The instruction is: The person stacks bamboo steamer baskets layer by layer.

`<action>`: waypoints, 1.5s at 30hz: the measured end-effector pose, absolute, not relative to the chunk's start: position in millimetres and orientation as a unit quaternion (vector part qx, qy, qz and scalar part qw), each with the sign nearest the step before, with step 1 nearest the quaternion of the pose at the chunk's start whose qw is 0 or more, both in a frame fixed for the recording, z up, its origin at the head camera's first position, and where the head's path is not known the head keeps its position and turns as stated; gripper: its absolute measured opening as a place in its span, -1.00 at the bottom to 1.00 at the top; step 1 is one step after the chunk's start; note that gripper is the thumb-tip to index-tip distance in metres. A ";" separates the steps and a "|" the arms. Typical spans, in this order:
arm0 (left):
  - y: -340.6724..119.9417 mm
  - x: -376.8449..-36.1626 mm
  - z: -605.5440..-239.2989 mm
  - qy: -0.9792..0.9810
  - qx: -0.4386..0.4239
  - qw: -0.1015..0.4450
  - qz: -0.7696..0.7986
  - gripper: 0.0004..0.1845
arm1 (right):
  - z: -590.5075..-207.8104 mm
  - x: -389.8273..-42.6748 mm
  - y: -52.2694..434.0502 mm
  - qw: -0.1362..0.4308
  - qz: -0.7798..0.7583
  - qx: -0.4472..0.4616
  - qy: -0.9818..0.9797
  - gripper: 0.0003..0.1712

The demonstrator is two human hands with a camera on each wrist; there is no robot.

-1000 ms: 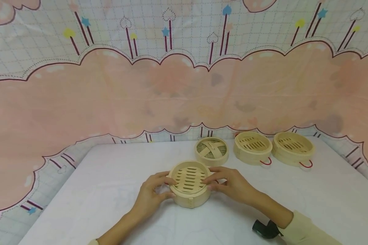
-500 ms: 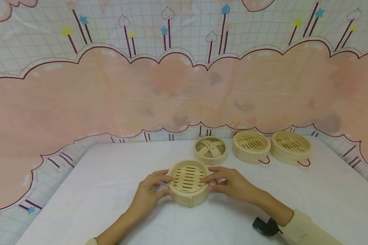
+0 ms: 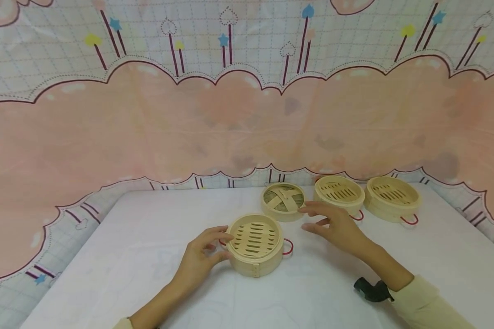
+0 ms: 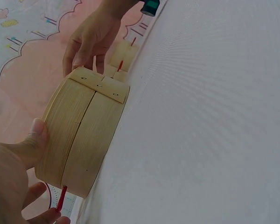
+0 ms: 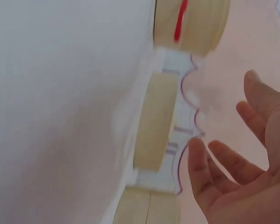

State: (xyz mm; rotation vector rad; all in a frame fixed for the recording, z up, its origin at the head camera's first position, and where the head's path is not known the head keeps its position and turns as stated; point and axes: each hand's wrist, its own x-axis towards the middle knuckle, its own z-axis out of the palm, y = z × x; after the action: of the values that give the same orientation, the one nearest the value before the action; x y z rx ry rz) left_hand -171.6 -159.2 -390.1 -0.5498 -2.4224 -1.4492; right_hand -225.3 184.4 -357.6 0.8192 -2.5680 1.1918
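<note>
A round bamboo steamer basket [image 3: 255, 265] with a slatted inside and red side handles stands on the white table. My left hand [image 3: 201, 253] grips its left side, the thumb [image 4: 35, 135] against the wall and the fingers at the rim and by the red handle [image 4: 61, 198]. Behind it lies a smaller bamboo steamer lid [image 3: 284, 201] with crossed strips on top. My right hand [image 3: 337, 226] is in the air at the lid's right side, fingers spread and holding nothing. In the right wrist view, the lid [image 5: 156, 121] lies beyond the fingertips.
Two more bamboo steamer baskets, one [image 3: 337, 208] left of the other [image 3: 391, 210], stand at the back right, each with a red handle showing. A patterned cloth backdrop [image 3: 230, 128] hangs behind the table. A black device [image 3: 372, 290] sits by the right sleeve.
My right hand has let go of the front steamer basket and moved back and right toward the lid, uncovering the red handle. The left hand keeps its hold.
</note>
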 end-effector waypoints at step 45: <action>-158.2 -160.8 -374.5 -0.814 -0.156 0.044 -0.558 -0.47 | -378.0 -251.7 275.4 0.154 0.388 0.103 -0.903 -0.56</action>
State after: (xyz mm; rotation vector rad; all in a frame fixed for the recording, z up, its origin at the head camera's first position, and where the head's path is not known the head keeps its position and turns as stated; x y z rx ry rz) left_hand -160.8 -158.2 -374.5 -0.4755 -2.4895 -1.7045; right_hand -251.7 275.4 -378.0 0.2948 -2.5876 1.1134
